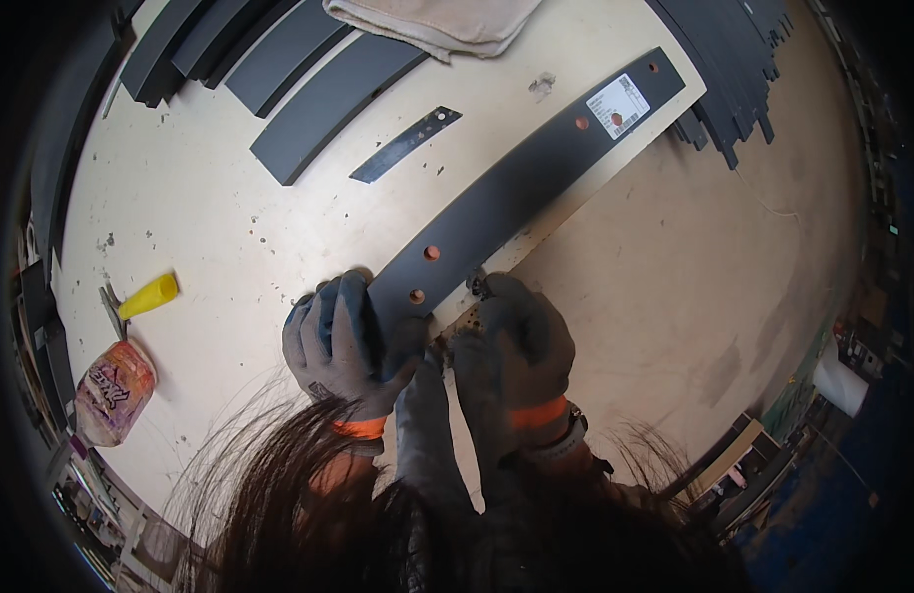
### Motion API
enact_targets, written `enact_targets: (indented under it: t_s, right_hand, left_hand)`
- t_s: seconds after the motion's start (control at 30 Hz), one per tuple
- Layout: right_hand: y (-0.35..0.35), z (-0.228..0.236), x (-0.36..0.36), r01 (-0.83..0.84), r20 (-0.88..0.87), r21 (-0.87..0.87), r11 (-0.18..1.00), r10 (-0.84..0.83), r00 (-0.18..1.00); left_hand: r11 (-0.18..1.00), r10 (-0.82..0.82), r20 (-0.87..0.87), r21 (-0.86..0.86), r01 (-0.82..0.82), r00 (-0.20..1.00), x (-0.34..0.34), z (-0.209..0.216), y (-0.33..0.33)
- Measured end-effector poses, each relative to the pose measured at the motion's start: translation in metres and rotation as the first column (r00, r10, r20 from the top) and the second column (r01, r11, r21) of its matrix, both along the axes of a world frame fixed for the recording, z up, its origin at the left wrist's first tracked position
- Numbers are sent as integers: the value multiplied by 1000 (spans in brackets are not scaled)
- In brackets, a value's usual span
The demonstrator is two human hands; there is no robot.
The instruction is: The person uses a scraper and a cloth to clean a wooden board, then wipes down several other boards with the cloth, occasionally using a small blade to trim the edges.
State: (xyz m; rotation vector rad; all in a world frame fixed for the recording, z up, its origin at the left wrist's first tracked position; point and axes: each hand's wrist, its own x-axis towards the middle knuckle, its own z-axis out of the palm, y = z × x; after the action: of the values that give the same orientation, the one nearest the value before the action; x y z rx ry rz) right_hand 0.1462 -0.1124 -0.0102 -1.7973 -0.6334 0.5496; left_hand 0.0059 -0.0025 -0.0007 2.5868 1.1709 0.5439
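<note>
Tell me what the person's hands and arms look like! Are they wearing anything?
Yes, both are covered by work gloves. The left hand wears a grey knit glove with a dark blue coated palm side and fingers and an orange band at the wrist. The right hand wears a matching glove that looks darker grey, also with an orange cuff band, and something dark like a strap sits at that wrist. Long dark hair hides the forearms.

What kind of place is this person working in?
Probably a workshop or small factory: a scuffed workbench, stacks of dark panels, and gloved hands on a long drilled panel.
</note>
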Motion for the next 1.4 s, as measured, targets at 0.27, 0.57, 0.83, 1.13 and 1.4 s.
enact_targets:
  t_s: [0.27,0.57,0.83,1.13,1.4]
  right_hand:
    - [3,-3,8,18,61,18,1000,-19,998]
    - [15,-3,9,217,-311,13,976,-203,929]
    - [6,3,13,199,-301,39,979,-178,937]
    - [9,-4,15,115,-67,87,989,-110,992]
    - [11,9,18,220,-387,12,975,-198,900]
  left_hand:
    - [999,2,-3,38,-2,1000,1,1,0]
    - [997,-6,-3,74,6,1000,-3,10,7]
    - [996,-9,10,84,8,1000,2,-4,0]
    - [996,-4,-11,84,5,1000,0,-1,1]
    - [997,-30,3,72,30,1000,-1,-2,3]
